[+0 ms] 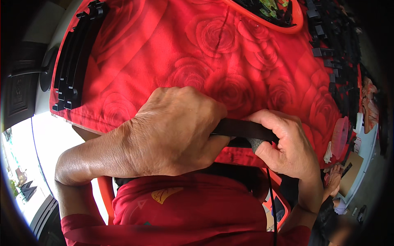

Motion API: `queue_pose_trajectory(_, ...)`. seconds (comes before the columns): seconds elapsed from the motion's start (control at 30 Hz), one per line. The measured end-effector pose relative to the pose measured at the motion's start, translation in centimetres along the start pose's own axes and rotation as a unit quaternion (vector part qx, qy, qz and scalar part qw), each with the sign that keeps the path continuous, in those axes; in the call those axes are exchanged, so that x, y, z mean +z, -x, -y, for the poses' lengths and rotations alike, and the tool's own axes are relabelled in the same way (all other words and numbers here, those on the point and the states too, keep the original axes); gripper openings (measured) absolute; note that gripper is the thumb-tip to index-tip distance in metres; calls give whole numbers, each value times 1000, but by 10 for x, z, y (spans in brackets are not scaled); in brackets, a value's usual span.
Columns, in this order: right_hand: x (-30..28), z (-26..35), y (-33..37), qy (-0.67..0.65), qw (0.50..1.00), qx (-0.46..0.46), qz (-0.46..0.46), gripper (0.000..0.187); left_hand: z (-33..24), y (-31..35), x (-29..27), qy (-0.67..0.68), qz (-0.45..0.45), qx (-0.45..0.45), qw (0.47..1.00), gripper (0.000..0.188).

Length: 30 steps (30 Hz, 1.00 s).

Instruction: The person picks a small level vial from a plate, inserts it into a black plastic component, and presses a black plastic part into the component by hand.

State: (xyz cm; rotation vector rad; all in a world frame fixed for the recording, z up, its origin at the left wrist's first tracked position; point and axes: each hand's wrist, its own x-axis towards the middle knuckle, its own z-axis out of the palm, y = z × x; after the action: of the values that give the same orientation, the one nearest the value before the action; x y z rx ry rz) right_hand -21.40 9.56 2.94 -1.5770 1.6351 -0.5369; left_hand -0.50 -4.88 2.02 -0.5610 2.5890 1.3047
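Between my two hands, over the near edge of the table, is a black plastic strip (246, 129). My left hand (176, 127) is closed round its left end, knuckles up, and hides that end. My right hand (291, 141) pinches the right end, the thumb below and the fingers curled over it. A grey wrap (256, 144) covers the tip of the right thumb. Under the strip runs another dark edge; I cannot tell whether it belongs to the same piece.
A red rose-patterned cloth (164, 53) covers the table. Several long black plastic strips (78, 61) lie at the left edge, and many black pieces (334, 74) pile along the right. An orange-red basin (297, 24) stands far right. Another person's hand (334, 180) shows at lower right.
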Motion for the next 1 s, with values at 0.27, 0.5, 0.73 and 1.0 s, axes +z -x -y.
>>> queue_pose_trajectory(0.27,0,2,-1,-37,998,50,19,24,-3,3,3,-65,-35,29,997,24)
queue_pose_trajectory(0.5,-5,5,-2,-20,997,68,-3,26,-4,-4,1,-60,-38,39,997,26)
queue_pose_trajectory(0.73,-2,7,-2,-49,994,94,2,29,1,-6,6,-56,-24,67,996,23)
queue_pose_trajectory(1.0,5,4,2,-42,998,29,-38,34,-5,-3,13,-74,-31,48,996,22)
